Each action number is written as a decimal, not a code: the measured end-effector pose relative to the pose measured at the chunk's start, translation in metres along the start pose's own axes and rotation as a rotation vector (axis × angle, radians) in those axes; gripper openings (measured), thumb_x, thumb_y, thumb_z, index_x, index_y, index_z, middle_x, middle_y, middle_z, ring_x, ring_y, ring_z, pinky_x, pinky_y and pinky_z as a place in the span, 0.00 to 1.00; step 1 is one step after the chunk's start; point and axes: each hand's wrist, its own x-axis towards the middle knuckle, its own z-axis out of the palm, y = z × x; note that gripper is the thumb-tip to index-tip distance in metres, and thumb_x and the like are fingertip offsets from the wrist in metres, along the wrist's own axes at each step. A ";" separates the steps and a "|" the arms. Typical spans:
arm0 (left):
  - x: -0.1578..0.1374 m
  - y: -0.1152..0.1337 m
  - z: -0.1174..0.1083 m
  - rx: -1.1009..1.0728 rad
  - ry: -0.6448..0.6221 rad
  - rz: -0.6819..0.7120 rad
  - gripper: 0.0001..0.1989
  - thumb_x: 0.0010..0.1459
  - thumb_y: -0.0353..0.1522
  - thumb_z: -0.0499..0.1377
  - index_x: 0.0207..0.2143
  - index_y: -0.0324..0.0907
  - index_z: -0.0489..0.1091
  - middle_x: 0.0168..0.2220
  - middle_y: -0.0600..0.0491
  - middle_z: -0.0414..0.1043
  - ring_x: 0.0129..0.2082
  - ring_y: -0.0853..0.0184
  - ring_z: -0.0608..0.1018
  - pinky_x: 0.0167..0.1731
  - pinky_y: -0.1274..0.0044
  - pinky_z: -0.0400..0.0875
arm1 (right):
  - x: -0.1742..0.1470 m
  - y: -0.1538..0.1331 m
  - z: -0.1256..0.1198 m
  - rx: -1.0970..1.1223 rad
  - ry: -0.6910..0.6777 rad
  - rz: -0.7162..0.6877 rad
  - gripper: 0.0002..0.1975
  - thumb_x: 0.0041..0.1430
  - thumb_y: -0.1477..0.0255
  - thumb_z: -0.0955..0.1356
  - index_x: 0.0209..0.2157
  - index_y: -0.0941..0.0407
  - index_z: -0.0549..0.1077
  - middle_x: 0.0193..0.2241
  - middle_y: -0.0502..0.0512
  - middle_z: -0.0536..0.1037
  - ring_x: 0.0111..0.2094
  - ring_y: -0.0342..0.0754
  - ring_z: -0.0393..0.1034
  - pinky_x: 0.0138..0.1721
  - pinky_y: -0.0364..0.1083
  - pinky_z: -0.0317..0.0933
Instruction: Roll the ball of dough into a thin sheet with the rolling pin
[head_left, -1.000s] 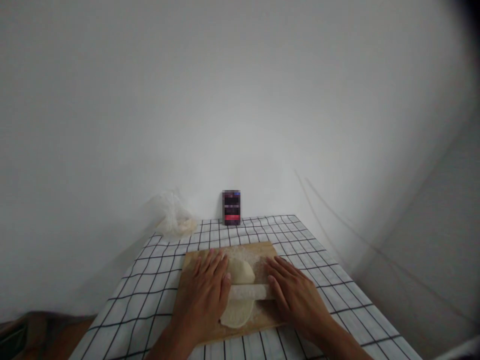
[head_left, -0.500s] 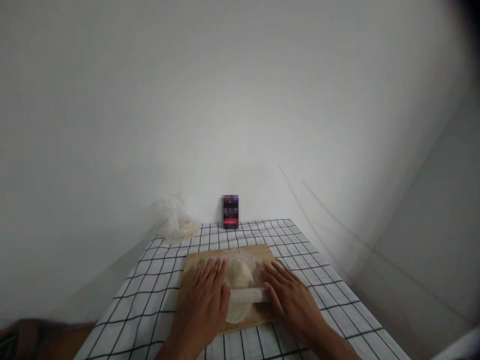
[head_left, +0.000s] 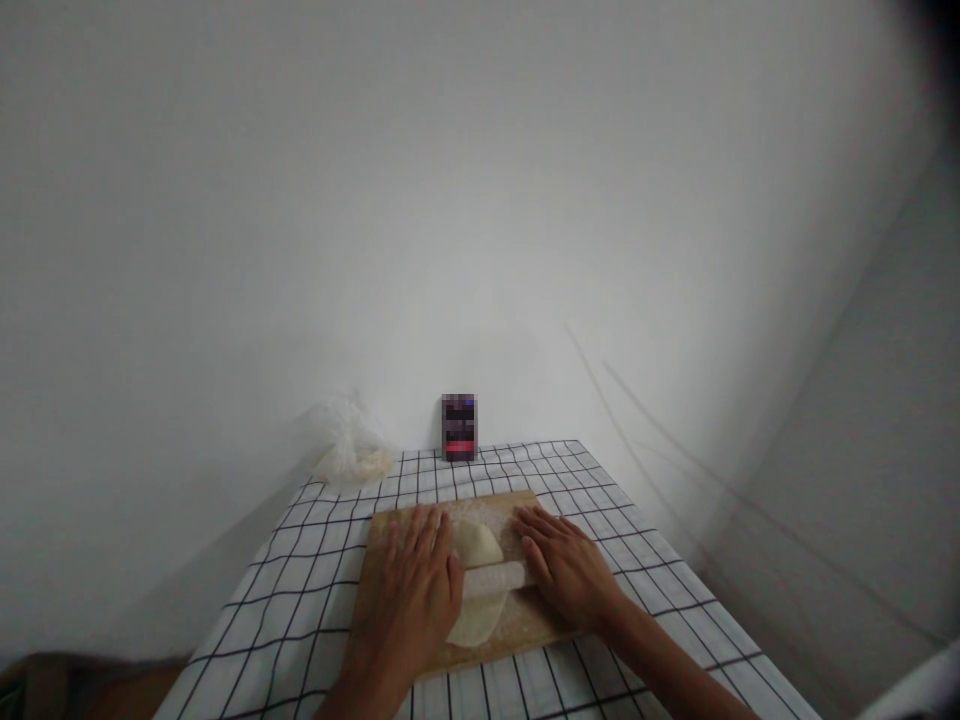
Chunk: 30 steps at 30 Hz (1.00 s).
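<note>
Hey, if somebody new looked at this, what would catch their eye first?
Probably the left hand and right hand, laid over the two ends of a pale rolling pin that crosses a piece of dough on a wooden board. Next, the black-and-white checked tablecloth under the board, and a dark, pixelated rectangle standing upright at its far edge, before a plain wall.
</note>
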 end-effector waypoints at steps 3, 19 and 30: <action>0.000 0.002 -0.004 -0.008 0.003 0.017 0.24 0.69 0.34 0.48 0.62 0.35 0.68 0.65 0.43 0.68 0.67 0.50 0.67 0.62 0.51 0.65 | -0.012 -0.003 0.003 0.011 0.049 0.005 0.25 0.75 0.66 0.54 0.63 0.55 0.72 0.64 0.56 0.71 0.67 0.55 0.62 0.68 0.60 0.56; -0.012 0.007 -0.006 -0.024 -0.021 -0.010 0.25 0.70 0.36 0.48 0.65 0.37 0.64 0.66 0.44 0.67 0.67 0.50 0.68 0.61 0.51 0.67 | -0.010 -0.010 -0.006 -0.048 -0.013 0.035 0.26 0.75 0.64 0.54 0.67 0.53 0.67 0.68 0.55 0.65 0.70 0.57 0.54 0.69 0.63 0.52; 0.001 0.001 0.007 0.009 -0.003 -0.010 0.23 0.69 0.34 0.47 0.63 0.39 0.67 0.65 0.44 0.68 0.67 0.52 0.67 0.64 0.52 0.64 | 0.022 -0.008 -0.015 -0.043 -0.052 -0.113 0.22 0.74 0.66 0.56 0.61 0.52 0.73 0.67 0.56 0.68 0.70 0.58 0.56 0.68 0.64 0.51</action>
